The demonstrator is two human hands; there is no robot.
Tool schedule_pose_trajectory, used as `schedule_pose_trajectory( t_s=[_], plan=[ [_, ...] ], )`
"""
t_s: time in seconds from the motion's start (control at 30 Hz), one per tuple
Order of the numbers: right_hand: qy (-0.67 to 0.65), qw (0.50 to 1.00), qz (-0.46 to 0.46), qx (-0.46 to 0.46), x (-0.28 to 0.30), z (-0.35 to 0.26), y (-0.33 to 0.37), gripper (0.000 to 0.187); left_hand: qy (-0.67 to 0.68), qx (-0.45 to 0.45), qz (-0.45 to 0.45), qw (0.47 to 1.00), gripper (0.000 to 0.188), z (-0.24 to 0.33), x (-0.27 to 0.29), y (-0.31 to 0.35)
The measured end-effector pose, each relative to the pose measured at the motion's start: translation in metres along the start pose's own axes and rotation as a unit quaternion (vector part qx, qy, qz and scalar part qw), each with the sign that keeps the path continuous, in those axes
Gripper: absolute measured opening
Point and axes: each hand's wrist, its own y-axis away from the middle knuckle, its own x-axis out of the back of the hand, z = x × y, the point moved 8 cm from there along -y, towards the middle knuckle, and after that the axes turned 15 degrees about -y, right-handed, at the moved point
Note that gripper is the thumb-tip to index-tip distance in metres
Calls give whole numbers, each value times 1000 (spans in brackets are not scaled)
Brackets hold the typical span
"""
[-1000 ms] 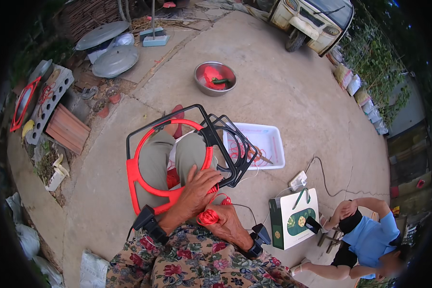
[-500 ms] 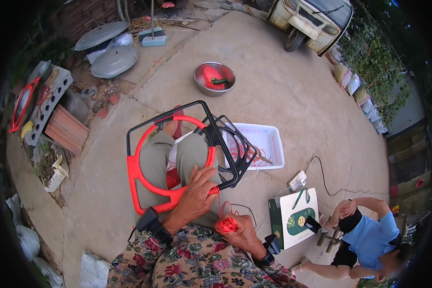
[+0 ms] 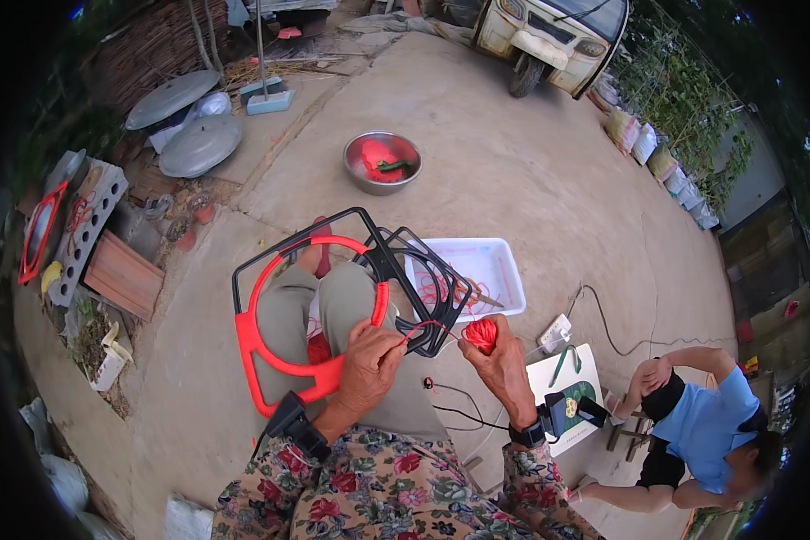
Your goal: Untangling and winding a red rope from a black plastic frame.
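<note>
A black metal frame (image 3: 297,240) with an inner ring rests over my lap, and red cord covers its left side and much of the ring. My left hand (image 3: 366,364) is closed on the ring's near right part, where the red winding stops. A strand of red cord (image 3: 430,322) arches from there to my right hand (image 3: 506,369). That hand, away to the right, grips a ball of red cord (image 3: 481,335). Another black frame (image 3: 463,279) stands just beyond, partly hidden.
A white tray (image 3: 513,279) holds red cord and scissors. Beyond it sits a metal bowl (image 3: 381,185) with red and green things. At right are a power strip (image 3: 556,331), cables, a gift bag (image 3: 567,414) and a seated person in blue (image 3: 702,423). A three-wheeled vehicle (image 3: 549,45) stands far off.
My right hand has moved up and to the right with the ball of cord, drawing the strand out sideways. My left hand has stayed at the ring. The whole view has shifted slightly.
</note>
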Motion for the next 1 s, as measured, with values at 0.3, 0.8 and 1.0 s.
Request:
schedule_pose_trajectory(
  t_s=[0.3,0.8,1.0],
  plan=[
    [-184,931,-305,-81,-93,28,54,22,-4,73,-11,997,17,-11,-3,-10],
    [-379,917,-110,-51,-132,67,-13,37,-89,22,-11,996,11,-9,-17,-21],
    [-424,896,-111,-79,-122,53,-7,55,-98,27,-35,994,8,-7,-21,-19]
  ],
)
